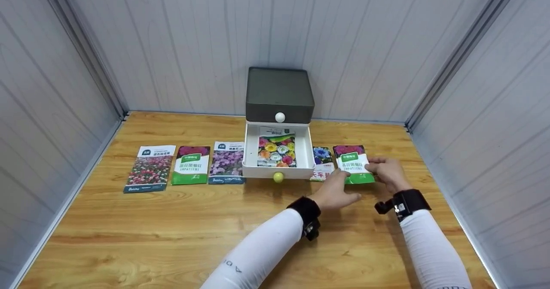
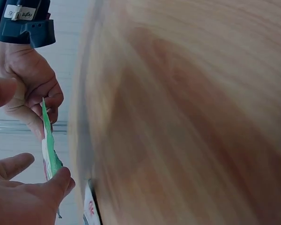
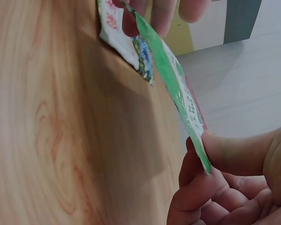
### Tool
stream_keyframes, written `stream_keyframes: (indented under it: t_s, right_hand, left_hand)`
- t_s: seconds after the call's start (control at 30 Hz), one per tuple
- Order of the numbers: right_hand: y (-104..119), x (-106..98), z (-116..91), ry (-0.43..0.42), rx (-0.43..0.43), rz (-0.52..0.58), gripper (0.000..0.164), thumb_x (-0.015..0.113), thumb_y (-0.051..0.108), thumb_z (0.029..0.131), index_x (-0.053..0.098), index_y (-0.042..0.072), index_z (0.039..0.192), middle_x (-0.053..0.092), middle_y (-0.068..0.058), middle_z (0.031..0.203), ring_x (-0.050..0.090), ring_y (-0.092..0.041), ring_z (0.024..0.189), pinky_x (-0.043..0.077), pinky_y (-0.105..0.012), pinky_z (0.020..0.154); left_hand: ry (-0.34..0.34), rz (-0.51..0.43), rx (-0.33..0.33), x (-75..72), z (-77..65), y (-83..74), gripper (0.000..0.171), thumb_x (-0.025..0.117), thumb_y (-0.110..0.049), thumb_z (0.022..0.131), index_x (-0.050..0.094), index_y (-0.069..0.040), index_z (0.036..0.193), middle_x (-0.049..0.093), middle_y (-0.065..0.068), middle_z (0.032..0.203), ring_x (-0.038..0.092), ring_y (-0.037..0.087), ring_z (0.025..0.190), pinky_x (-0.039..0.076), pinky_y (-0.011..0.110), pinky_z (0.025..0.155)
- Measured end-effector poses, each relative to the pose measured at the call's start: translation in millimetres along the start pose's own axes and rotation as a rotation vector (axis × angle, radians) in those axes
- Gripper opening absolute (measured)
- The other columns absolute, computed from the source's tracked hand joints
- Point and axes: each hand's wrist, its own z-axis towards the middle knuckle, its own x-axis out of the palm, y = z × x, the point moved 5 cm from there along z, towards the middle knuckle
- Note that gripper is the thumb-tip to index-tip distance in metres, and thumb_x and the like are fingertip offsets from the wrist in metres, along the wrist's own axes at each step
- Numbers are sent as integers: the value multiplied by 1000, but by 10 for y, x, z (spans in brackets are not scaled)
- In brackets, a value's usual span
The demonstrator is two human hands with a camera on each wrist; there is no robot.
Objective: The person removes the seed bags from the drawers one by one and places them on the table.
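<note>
A green and white seed packet [image 1: 353, 164] with dark pink flowers is held up off the table at the right. My right hand [image 1: 389, 173] pinches its right edge; in the right wrist view the thumb [image 3: 239, 152] presses its printed face. At the lower left corner my left hand [image 1: 335, 191] has fingers [image 2: 61, 180] on both sides of the packet. A seed packet with blue flowers [image 1: 322, 156] lies to the left, partly behind the drawer. Inside the pulled-out white drawer [image 1: 309, 151] lies a packet with multicoloured flowers [image 1: 277, 151].
The drawer belongs to a small chest with a dark top [image 1: 279, 87], standing against the back wall. Left of it three packets lie in a row: one red-flowered [image 1: 150, 168], one green and white [image 1: 191, 165], one purple-flowered [image 1: 226, 162]. Panels enclose the table's sides.
</note>
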Motion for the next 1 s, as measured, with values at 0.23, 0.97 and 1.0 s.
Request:
stream_keyframes:
  t_s: [0.23, 0.97, 1.0]
  right_hand:
    - [-80, 38, 54, -21, 35, -28, 56, 71, 12, 108, 55, -10, 156, 75, -7, 116, 69, -10, 88, 59, -24, 76]
    - [-130, 57, 203, -49, 41, -75, 52, 73, 7, 105, 59, -12, 151, 72, -19, 127, 68, -13, 93, 59, -23, 77]
    - [-134, 60, 204, -48, 43, -80, 52, 72, 7, 105, 59, -12, 151, 71, -19, 127, 68, -13, 93, 59, -23, 76]
  left_hand:
    - [69, 79, 2, 76, 11, 75, 85, 78, -47, 102, 44, -7, 169, 30, 17, 180, 20, 29, 170, 27, 42, 134]
    - [86, 202, 14, 159, 24, 99, 85, 80, -44, 100, 45, -5, 167, 34, 19, 178, 22, 30, 169, 26, 41, 134]
    - [86, 204, 15, 156, 19, 100, 84, 80, -45, 100, 46, -5, 166, 34, 19, 178, 23, 30, 169, 26, 41, 134]
